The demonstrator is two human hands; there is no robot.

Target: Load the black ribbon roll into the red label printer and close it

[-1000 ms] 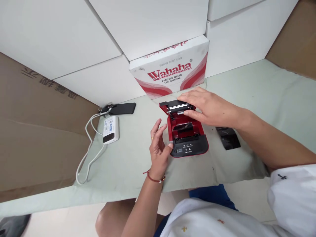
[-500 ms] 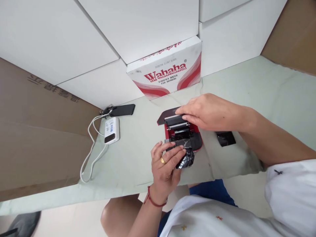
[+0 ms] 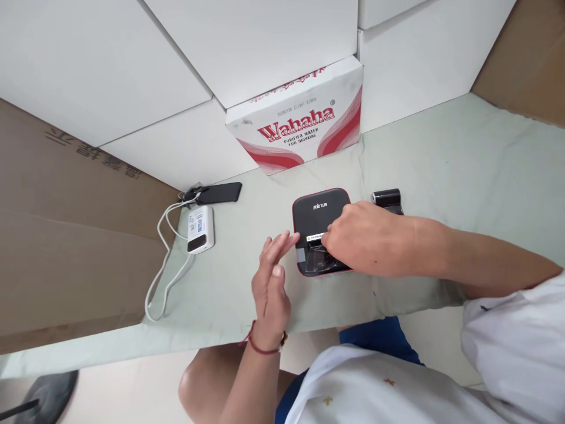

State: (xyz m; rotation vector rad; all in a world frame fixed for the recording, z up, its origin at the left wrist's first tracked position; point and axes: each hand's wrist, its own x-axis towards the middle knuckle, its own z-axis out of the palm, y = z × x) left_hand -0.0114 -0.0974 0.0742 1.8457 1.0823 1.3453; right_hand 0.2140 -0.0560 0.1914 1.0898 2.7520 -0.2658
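Observation:
A small printer (image 3: 318, 215) with a black lid and red trim lies closed on the pale green table cloth (image 3: 220, 294). My right hand (image 3: 359, 244) rests over its front right part, fingers curled onto a shiny black film (image 3: 314, 257) at the printer's front edge. My left hand (image 3: 270, 277) stands edge-on beside the printer's left side, fingers stretched out, fingertips about touching its corner, holding nothing. A black roll (image 3: 387, 198) lies just behind my right hand.
A red and white Wahaha carton (image 3: 300, 121) stands behind the printer against white boxes (image 3: 247, 41). At the left lie a white power bank (image 3: 200, 228) with a white cable (image 3: 161, 277) and a black phone (image 3: 220, 192). Brown cardboard (image 3: 66, 235) flanks the table's left side.
The printer's lid has gone from raised to closed. My left hand let go of the crumpled black film and opened. My right hand moved from the lid down to the front edge.

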